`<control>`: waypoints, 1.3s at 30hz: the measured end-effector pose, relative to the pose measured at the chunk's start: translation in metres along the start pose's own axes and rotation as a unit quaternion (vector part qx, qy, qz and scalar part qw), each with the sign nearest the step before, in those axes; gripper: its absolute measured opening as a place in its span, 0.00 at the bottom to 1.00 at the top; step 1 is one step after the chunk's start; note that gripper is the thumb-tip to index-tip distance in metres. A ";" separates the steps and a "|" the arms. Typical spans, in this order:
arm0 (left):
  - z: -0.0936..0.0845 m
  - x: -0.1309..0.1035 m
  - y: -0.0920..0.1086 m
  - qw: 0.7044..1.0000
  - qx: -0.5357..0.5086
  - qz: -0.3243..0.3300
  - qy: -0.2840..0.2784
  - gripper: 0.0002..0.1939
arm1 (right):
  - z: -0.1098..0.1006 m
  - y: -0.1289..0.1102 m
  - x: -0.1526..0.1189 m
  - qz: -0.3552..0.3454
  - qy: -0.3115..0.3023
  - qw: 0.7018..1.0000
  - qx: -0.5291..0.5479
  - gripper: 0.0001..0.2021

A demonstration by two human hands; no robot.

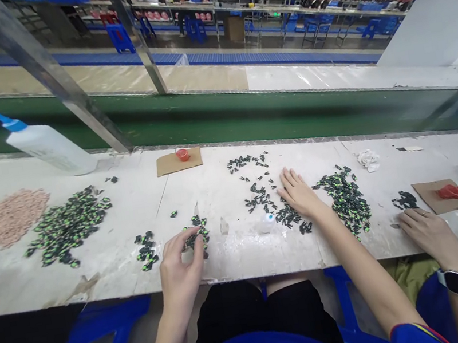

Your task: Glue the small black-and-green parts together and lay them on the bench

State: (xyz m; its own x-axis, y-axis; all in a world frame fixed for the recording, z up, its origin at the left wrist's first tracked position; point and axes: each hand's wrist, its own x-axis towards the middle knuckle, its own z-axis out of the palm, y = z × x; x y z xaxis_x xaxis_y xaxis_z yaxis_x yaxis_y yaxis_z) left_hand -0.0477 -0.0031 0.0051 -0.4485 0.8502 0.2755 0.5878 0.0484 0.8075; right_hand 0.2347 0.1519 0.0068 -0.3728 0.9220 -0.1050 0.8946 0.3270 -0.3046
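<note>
My left hand is at the table's near side, thumb and forefinger tips drawn close together in a pinch. Whatever is between them is too small to make out. Right at those fingertips lies a small cluster of black-and-green parts. Palm down and fingers stretched, my right hand rests over loose dark parts. More dark parts are scattered to its left. To its right sits a dense heap of black-and-green parts. Between my hands is a small translucent item with a blue tip.
A white squeeze bottle with a blue nozzle leans at the left, behind pink pieces and a black-and-green heap. Cardboard bears a red lump. A co-worker's hand works at the right. Metal posts rise beyond.
</note>
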 end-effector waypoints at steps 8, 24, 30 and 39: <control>0.004 0.006 -0.008 0.997 0.056 0.060 -0.003 0.13 | 0.026 -0.030 -0.064 -0.047 -0.023 0.998 -0.041 0.33; 0.028 0.040 -0.004 0.949 0.303 0.076 -0.039 0.07 | 0.027 -0.053 -0.068 -0.072 0.107 0.990 0.061 0.26; 0.032 0.046 0.002 0.957 0.245 0.126 -0.092 0.08 | 0.024 -0.067 -0.068 -0.088 0.152 0.956 0.233 0.12; 0.053 -0.005 0.018 0.948 0.089 0.217 -0.217 0.06 | 0.036 -0.045 -0.116 0.035 0.265 0.806 0.528 0.15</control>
State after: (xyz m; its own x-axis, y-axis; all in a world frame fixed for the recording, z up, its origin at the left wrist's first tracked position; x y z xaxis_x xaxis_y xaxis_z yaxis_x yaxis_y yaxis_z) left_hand 0.0005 0.0212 -0.0089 0.1579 0.9443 0.2888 0.7749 -0.2998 0.5565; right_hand 0.2289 0.0229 -0.0019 0.0772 0.9811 0.1773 0.0964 0.1697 -0.9808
